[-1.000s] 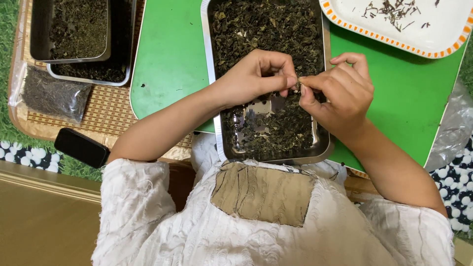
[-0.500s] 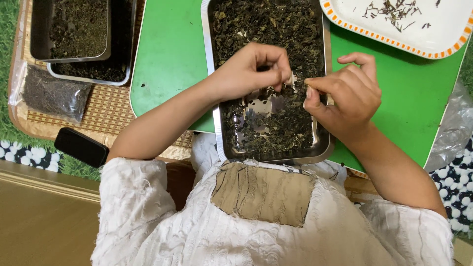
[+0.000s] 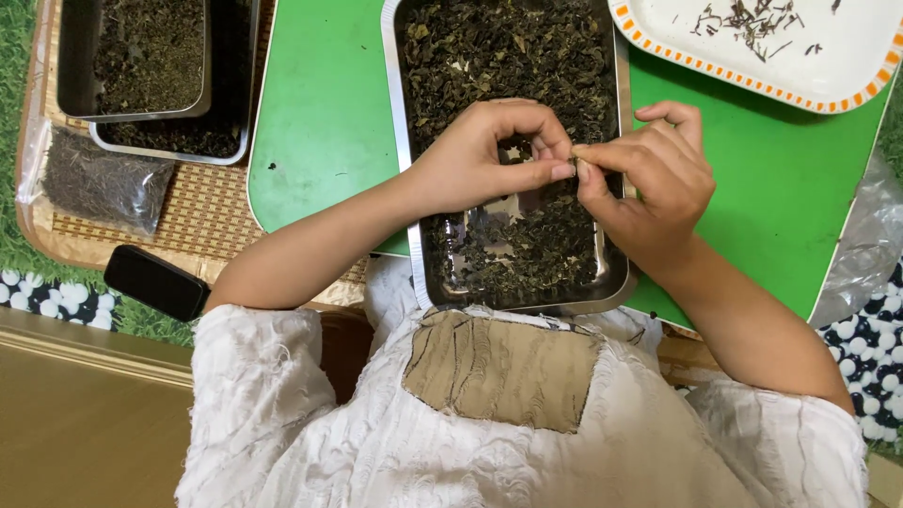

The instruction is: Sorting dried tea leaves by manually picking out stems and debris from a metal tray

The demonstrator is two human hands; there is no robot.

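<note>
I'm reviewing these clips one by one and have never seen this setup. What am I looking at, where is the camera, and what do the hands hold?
There is no machine here: a person works with bare hands, filmed by one camera worn on the head, looking straight down. The left hand and right hand meet above a metal tray of dark dried leaves, fingertips pinched together on something too small to make out. The tray rests on a green board. At top right is a white plate with an orange-edged rim holding a few thin stems. At top left are two more metal trays of dried leaves, a clear bag of similar material and a black rectangular object.
</note>
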